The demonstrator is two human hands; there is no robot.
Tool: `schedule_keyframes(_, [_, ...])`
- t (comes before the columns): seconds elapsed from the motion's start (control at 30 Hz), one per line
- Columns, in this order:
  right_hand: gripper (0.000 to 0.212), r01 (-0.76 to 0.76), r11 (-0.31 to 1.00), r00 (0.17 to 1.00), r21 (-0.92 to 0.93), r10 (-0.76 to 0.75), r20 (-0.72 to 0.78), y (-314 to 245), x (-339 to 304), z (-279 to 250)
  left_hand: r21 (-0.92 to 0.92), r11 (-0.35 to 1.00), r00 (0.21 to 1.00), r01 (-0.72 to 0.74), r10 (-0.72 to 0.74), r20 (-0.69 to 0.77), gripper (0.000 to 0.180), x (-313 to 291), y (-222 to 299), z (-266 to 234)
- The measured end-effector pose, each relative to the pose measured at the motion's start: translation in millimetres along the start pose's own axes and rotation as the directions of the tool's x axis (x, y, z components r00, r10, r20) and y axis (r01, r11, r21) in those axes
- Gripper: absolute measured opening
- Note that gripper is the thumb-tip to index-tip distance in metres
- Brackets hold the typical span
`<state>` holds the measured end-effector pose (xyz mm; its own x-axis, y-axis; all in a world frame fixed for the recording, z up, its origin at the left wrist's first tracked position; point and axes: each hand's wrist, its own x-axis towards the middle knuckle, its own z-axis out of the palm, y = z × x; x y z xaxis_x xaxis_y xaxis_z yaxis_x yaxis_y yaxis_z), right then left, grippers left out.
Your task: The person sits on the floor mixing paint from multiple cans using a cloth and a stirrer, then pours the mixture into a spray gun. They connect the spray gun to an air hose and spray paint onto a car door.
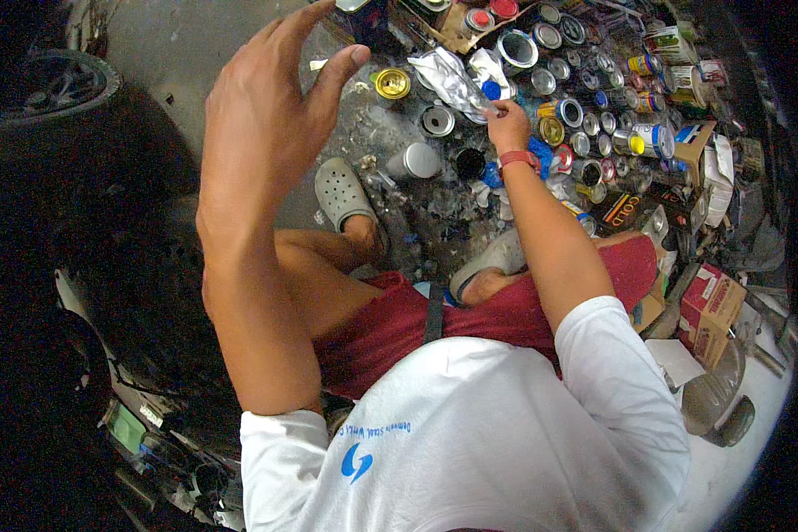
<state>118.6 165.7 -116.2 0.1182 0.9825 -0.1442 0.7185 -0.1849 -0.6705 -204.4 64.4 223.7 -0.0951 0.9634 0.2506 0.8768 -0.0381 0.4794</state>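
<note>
My left hand (270,111) is raised at the upper left, its thumb spread away from the fingers. Nothing shows between them; the fingertips reach the top edge. A dark container (363,25) stands just beyond the thumb. My right hand (508,129), with a red band at its wrist, pinches the lower corner of a crumpled silver-white foil pouch (448,80). Beside the pouch sits a small blue cap (491,89). Around it on the stained floor are a gold-coloured tin (392,83), an open round tin (437,121) and a white-lidded can (419,160).
Many paint cans crowd the right side, among them a large open can (517,49) and one with yellow paint (635,143). Cardboard boxes (709,310) stand at the far right. A wheel (62,84) and dark vehicle parts fill the left. My clogs (344,191) rest between.
</note>
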Motion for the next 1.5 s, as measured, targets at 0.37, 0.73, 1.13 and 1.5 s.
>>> schedule_keyframes(0.37, [0.014, 0.235, 0.806, 0.970, 0.544, -0.162, -0.179, -80, -33, -152, 0.041, 0.995, 0.986, 0.093, -0.098, 0.132, 0.058, -3, 26, -6])
schedule_keyframes(0.73, [0.017, 0.392, 0.903, 0.918, -0.176, -0.373, 0.131, -60, -110, -177, 0.029, 0.974, 0.973, -0.225, 0.224, 0.049, 0.053, 6, 9, 49])
schedule_keyframes(1.13, [0.020, 0.431, 0.897, 0.872, -0.099, -0.386, 0.300, -18, -111, -101, -0.002, 0.983, 0.947, -0.186, 0.180, 0.265, 0.058, -5, 38, 60])
schedule_keyframes(1.5, [0.021, 0.500, 0.858, 0.809, -0.121, -0.413, 0.417, -5, -106, -88, 0.023, 0.992, 0.928, -0.125, 0.109, 0.357, 0.059, -14, 27, 69])
